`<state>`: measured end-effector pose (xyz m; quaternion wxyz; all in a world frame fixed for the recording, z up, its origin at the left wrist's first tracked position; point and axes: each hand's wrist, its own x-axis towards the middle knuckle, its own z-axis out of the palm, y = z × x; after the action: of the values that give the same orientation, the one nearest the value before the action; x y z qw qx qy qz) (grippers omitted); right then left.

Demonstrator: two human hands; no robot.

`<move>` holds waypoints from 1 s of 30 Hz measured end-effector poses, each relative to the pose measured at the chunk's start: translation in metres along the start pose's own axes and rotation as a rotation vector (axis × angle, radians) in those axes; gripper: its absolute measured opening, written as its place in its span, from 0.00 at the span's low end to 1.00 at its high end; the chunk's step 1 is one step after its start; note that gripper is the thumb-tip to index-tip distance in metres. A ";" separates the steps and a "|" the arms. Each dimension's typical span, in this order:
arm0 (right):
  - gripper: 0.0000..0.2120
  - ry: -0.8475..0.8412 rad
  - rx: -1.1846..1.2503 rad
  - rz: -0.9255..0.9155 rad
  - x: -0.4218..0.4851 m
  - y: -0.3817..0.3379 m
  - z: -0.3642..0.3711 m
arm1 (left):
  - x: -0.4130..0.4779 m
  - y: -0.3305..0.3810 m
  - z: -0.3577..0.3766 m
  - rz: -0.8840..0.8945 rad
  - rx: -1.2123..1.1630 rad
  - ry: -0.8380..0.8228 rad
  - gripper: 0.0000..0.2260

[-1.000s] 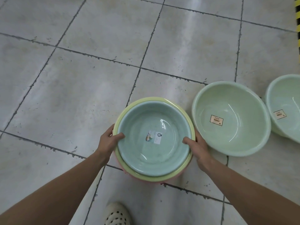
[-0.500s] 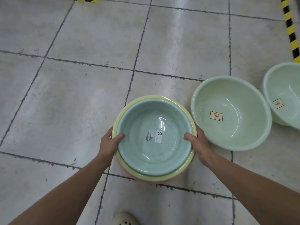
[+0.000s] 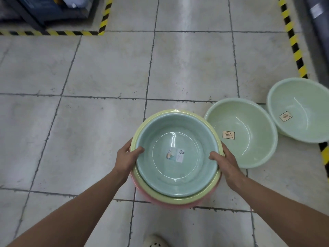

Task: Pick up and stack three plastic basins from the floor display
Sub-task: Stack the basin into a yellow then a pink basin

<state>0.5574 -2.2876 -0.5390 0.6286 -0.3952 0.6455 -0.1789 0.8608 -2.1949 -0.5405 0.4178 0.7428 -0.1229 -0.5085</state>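
Three basins sit nested as one stack: a blue basin (image 3: 178, 157) innermost, a yellow basin (image 3: 160, 194) around it, a pink basin (image 3: 160, 204) outermost at the bottom. The person grips the stack with both hands. Left hand (image 3: 127, 158) at 9 o'clock on the rims, thumb hooked over into the blue basin, fingers curled under the outer edge. Right hand (image 3: 226, 162) at 3 o'clock, thumb likewise inside, fingers wrapped below. Whether the stack rests on the tiled floor (image 3: 89, 122) or is lifted clear cannot be told. A small sticker (image 3: 175, 155) lies in the blue basin's bottom. Two pale green basins stay on the floor: the nearer green basin (image 3: 249, 148) at 3 o'clock just beside the stack, the farther green basin (image 3: 306, 107) at 2 o'clock. Yellow-black tape (image 3: 293, 41) lines the floor at 1 o'clock.
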 end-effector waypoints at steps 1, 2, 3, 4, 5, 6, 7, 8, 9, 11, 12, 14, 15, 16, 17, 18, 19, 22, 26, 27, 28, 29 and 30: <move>0.21 0.019 0.010 0.002 -0.007 -0.012 -0.007 | -0.003 0.019 0.005 0.011 0.010 -0.019 0.18; 0.21 0.040 0.024 0.004 -0.013 -0.025 -0.014 | -0.005 0.037 0.011 0.026 0.023 -0.038 0.18; 0.20 0.063 0.039 0.006 -0.019 -0.037 -0.021 | -0.008 0.055 0.017 0.043 0.039 -0.059 0.18; 0.19 0.085 0.054 0.007 -0.024 -0.049 -0.029 | -0.010 0.073 0.024 0.058 0.053 -0.083 0.19; 0.19 0.105 0.063 0.009 -0.029 -0.061 -0.036 | -0.014 0.090 0.031 0.068 0.060 -0.102 0.19; 0.18 0.124 0.075 0.007 -0.034 -0.072 -0.044 | -0.017 0.107 0.039 0.077 0.065 -0.120 0.18; 0.18 0.149 0.089 0.003 -0.039 -0.082 -0.054 | -0.020 0.122 0.048 0.083 0.074 -0.141 0.18; 0.19 0.174 0.109 -0.002 -0.044 -0.091 -0.064 | -0.023 0.137 0.059 0.090 0.086 -0.161 0.18; 0.20 0.195 0.128 -0.004 -0.048 -0.100 -0.075 | -0.026 0.151 0.071 0.094 0.100 -0.182 0.18; 0.19 0.228 0.163 -0.002 -0.055 -0.116 -0.096 | -0.031 0.174 0.093 0.101 0.132 -0.222 0.18; 0.19 0.245 0.178 0.003 -0.057 -0.123 -0.106 | -0.032 0.185 0.105 0.103 0.146 -0.241 0.18; 0.19 0.277 0.211 0.022 -0.061 -0.134 -0.128 | -0.033 0.204 0.130 0.092 0.177 -0.273 0.19; 0.19 0.285 0.223 0.023 -0.060 -0.139 -0.139 | -0.031 0.212 0.142 0.087 0.189 -0.281 0.20; 0.20 0.297 0.235 0.025 -0.059 -0.142 -0.149 | -0.030 0.219 0.155 0.087 0.206 -0.298 0.21; 0.20 0.313 0.246 0.030 -0.057 -0.144 -0.159 | -0.029 0.225 0.169 0.088 0.224 -0.315 0.22; 0.21 0.325 0.260 0.031 -0.054 -0.147 -0.169 | -0.026 0.230 0.182 0.089 0.230 -0.329 0.23; 0.22 0.333 0.274 0.035 -0.051 -0.148 -0.178 | -0.024 0.234 0.195 0.088 0.233 -0.341 0.22; 0.24 0.370 0.310 0.061 -0.041 -0.149 -0.202 | -0.014 0.241 0.233 0.084 0.271 -0.376 0.21; 0.23 0.402 0.354 0.083 -0.018 -0.138 -0.226 | 0.005 0.239 0.269 0.060 0.308 -0.401 0.23; 0.22 0.408 0.359 0.085 -0.012 -0.135 -0.229 | 0.010 0.237 0.278 0.054 0.310 -0.407 0.24; 0.21 0.412 0.365 0.083 -0.005 -0.130 -0.233 | 0.017 0.235 0.287 0.049 0.310 -0.417 0.25; 0.21 0.418 0.375 0.084 0.004 -0.125 -0.237 | 0.025 0.232 0.295 0.043 0.310 -0.428 0.25; 0.21 0.425 0.385 0.087 0.013 -0.120 -0.240 | 0.033 0.230 0.303 0.039 0.316 -0.440 0.25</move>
<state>0.3646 -2.4357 -0.4258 0.5498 -0.1943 0.7333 -0.3498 0.6711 -2.5077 -0.4307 0.2699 0.6679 -0.3027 -0.6240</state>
